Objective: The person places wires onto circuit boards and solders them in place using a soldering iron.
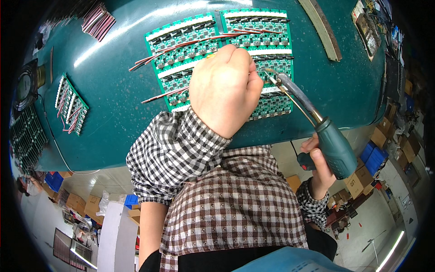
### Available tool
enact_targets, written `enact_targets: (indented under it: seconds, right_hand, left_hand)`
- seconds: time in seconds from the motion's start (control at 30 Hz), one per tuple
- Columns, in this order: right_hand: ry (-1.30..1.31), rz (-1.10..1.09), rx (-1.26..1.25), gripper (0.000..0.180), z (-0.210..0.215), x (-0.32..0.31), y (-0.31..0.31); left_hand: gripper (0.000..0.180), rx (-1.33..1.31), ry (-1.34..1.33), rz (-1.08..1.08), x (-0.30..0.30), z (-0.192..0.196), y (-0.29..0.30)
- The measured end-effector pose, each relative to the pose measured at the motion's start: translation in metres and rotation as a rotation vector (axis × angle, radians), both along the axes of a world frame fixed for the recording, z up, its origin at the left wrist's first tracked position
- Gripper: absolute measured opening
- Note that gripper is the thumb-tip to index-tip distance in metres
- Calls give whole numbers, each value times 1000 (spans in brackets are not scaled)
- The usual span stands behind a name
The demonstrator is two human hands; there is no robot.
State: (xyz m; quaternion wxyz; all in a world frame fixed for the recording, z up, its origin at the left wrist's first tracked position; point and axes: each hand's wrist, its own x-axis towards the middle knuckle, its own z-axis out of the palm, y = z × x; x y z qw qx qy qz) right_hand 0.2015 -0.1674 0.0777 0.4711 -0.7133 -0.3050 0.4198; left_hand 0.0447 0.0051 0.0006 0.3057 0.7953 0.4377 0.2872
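Observation:
Two green circuit board panels (283,43) lie side by side on the table, with rows of small components, white strips and black leads. Red, white and dark wires (181,45) lie across them. Over the middle of the panels, my left hand (224,86) is closed with its back showing; its fingertips, and whatever they pinch, are hidden. My right hand (321,167) grips a soldering gun (335,147) by its dark green handle. The gun's bent metal tip, with a thin tube alongside, points at the right panel, just right of my left hand.
A smaller wired board (72,106) lies on the green table (122,81) at left. At the far left is a stack of boards (28,140). A wire bundle (99,21) sits at the back left, and a long strip (321,29) and a tray (367,34) at the back right.

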Motion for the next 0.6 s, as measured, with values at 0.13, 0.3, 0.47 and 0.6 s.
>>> enact_targets:
  seconds: [0.13,0.3,0.47,0.6]
  right_hand:
    - [-1,-72,-32,25,6,-6,2]
    - [13,-19,-30,30,4,-2,-4]
    - [19,7,-32,31,3,0,-7]
    - [0,52,-44,33,1,1,-9]
  left_hand:
    - [12,3,17,2,-1,2,-1]
    - [13,41,24,-6,-3,-2,-3]
    - [14,43,4,-12,-2,-1,-3]
    - [14,32,-20,-26,-2,-1,-4]
